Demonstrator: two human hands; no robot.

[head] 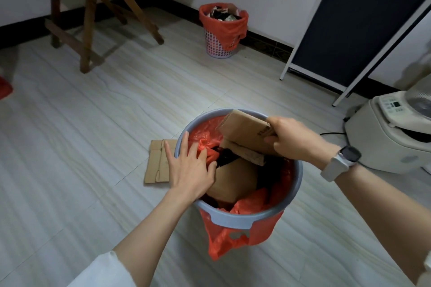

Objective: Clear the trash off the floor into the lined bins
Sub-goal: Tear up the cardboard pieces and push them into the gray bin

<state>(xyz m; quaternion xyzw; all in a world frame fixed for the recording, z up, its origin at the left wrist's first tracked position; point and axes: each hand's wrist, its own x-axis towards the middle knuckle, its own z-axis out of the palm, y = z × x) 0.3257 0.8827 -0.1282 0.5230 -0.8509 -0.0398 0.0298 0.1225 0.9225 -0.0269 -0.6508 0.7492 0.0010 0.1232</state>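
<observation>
A grey-blue bin [235,219] lined with a red bag [224,240] stands right in front of me, holding cardboard and dark scraps. My right hand [291,138] grips a flattened cardboard box [245,130] tilted over the bin's far rim, its lower end inside. My left hand [191,165] rests with spread fingers on the bin's left rim and the red liner. A flat piece of cardboard [156,161] lies on the floor just left of the bin, partly behind my left hand.
A second bin [219,46], white mesh with a red liner and full of trash, stands by the far wall. Wooden frame legs [88,18] stand at the back left, a dark folding screen [354,21] at the right, a white appliance [391,133] with its cable near my right wrist.
</observation>
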